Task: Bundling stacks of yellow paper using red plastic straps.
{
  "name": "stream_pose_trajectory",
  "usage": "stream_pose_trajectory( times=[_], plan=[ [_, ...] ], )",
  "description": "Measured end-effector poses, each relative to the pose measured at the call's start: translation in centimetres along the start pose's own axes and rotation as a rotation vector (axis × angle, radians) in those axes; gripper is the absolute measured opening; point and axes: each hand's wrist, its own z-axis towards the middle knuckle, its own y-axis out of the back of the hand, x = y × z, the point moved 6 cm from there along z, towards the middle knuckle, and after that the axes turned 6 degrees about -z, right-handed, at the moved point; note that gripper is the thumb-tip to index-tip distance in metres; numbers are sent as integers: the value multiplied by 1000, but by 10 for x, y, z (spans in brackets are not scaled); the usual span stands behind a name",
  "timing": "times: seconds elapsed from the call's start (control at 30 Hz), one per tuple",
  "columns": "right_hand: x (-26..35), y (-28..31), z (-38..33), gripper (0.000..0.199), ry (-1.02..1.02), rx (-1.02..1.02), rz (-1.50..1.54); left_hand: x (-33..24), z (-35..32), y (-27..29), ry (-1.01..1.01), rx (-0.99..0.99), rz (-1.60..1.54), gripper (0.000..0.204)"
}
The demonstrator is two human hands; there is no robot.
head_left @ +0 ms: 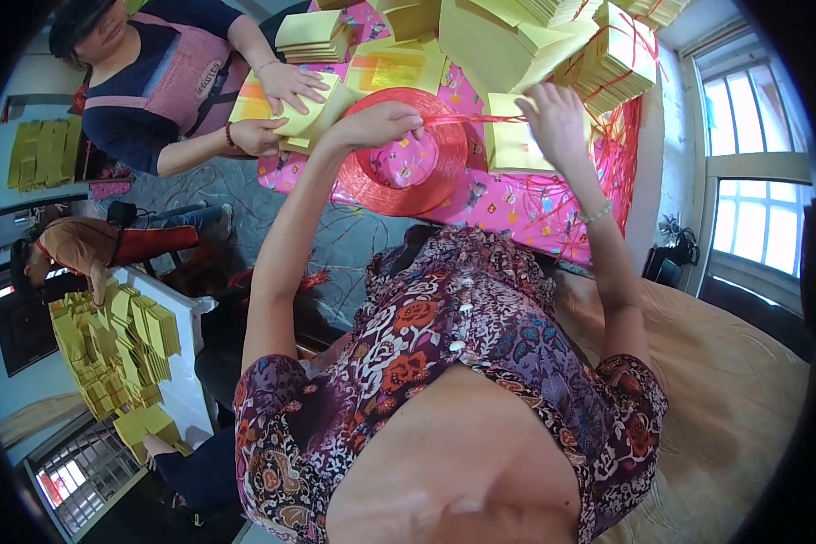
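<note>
In the head view, the corners are lost to the black fisheye rim, and a co-worker (177, 82) at ten o'clock is partly cut off by it. Part of the large red roll (361, 181), lying at twelve o'clock on the pink patterned tabletop (476, 216), is hidden by the left hand (381, 125) and wrist. Part of a yellow paper stack (512, 156) at one o'clock is covered by the right hand (558, 124). The fingers of the left hand are curled and pressed together on a red strand (476, 119), which is stretched across to the right hand. There the fingers are partly spread; whether the strand is pinched by them cannot be told. Tied yellow bundles (627, 63), bound in red, are seen between one and two o'clock, cropped at the top. Another yellow stack (322, 109) is pressed by the co-worker's hands between ten and eleven o'clock. Smaller yellow pieces (122, 335) at nine o'clock are hard to make out singly.
</note>
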Motion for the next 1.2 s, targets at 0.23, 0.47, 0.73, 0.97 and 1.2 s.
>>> stream_pose_trajectory(
  times=[0.23,0.47,0.73,0.97,1.2],
  plan=[
    [96,-1,5,17,193,149,367,-23,32,-7,-156,10,156,31],
    [77,-18,0,14,-201,208,706,-26,20,2,33,-101,-39,24],
    [89,-46,-5,22,-535,31,958,-7,36,-9,-180,-633,-1003,14],
    [107,-56,-9,19,-520,10,930,8,48,-19,-209,-679,-1118,13],
    [111,-56,-10,17,-494,-65,903,2,53,-29,-222,-812,-1026,15]
  ],
)
